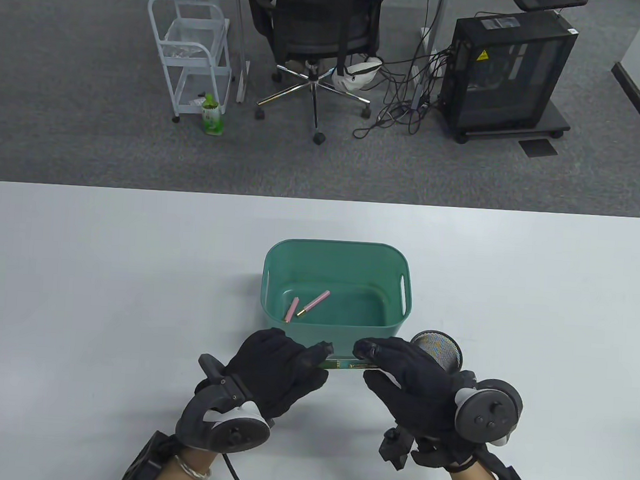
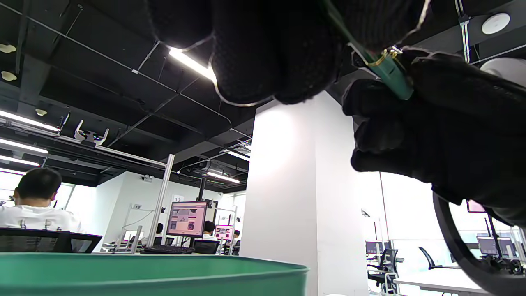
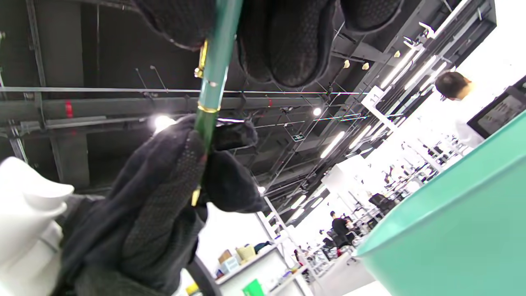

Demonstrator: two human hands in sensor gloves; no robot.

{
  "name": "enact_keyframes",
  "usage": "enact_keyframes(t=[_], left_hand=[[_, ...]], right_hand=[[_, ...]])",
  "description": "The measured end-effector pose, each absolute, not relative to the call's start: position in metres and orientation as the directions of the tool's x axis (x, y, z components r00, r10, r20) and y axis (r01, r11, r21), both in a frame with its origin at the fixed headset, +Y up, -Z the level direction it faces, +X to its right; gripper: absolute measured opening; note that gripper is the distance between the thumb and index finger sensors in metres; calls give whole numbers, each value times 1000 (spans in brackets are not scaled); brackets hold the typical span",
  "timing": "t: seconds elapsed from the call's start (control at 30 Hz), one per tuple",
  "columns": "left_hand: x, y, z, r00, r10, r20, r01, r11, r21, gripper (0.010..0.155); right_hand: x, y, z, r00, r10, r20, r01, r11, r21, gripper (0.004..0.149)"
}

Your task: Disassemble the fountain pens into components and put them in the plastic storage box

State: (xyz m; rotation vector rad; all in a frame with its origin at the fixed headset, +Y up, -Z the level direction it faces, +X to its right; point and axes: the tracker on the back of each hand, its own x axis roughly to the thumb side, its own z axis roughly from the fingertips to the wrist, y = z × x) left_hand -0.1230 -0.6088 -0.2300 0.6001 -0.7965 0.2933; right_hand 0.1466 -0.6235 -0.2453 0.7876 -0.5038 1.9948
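Black knit-cloth gloves, matt w/ rubbery grip dots, are covering the left hand (image 1: 277,370) and right hand (image 1: 406,378), both gripping a glossy green fountain pen (image 1: 345,365) w/ shiny gold metal bands. Just beyond the pen, a smooth teal plastic storage box (image 1: 275,259) is sitting on a matt white table (image 1: 80,268); beside the right hand, a metal mesh cup (image 1: 437,351) is glinting.

Table cam looked down from above, taking in the white table (image 1: 78,290) and the office floor past it. Both wrist cams sat low, tilted up at the ceiling, super close. All three caught the teal box (image 1: 275,259) rim.
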Motion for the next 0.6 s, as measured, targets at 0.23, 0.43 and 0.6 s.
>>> enact_keyframes(t=[0.23,0.43,0.6], left_hand=[[-121,-611,-232,683,-16,730,-406,823,398,47],[-118,-614,-232,688,-43,725,-379,830,409,48],[-116,-615,-232,684,-56,728,-362,839,405,47]], right_hand=[[148,-620,-241,-519,502,692,-795,-581,-175,54],[141,-621,-239,-619,406,672,-695,-682,-228,58],[130,-621,-235,-714,270,646,-572,-757,-316,47]])
